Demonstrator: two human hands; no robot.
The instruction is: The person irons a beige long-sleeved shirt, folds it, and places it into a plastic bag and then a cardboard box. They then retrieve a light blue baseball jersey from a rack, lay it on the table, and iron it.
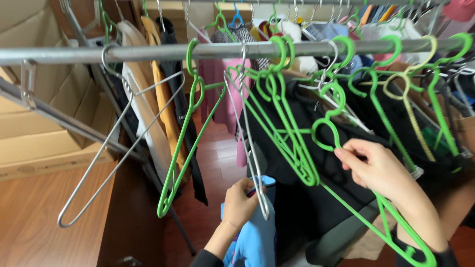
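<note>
Two bare hands rise from the bottom edge, closest of all. On the left, the left hand (241, 200) is closed around a bunched blue garment (255, 237) and, with the same fingers, pinches the lower end of a thin silver wire hanger (247, 143) that hangs from the metal rail (148, 52) straight above the grip. The blue cloth trails down below the fist, out of the bottom of the view.

Left of that grip, well apart from it, an empty silver wire hanger (118, 143) and an empty green plastic hanger (185, 133) dangle from the same rail. Beyond them lie flattened cardboard boxes (44, 123) and a wooden surface (39, 217).

Between the two hands, a cluster of green hangers (289, 143) slopes down from the rail to a point just above and right of the left fist, in front of dark clothing (297, 202).

To the right, the right hand (381, 170) has its fingers closed on the neck of a green plastic hanger (396, 232), just under the hook (326, 131), which sits free of the rail, up and left of the fingertips. The hanger's body runs down and right under the wrist. Above and right of this grip, more green hangers and a yellowish hanger (410, 109) hold crowded clothes.
</note>
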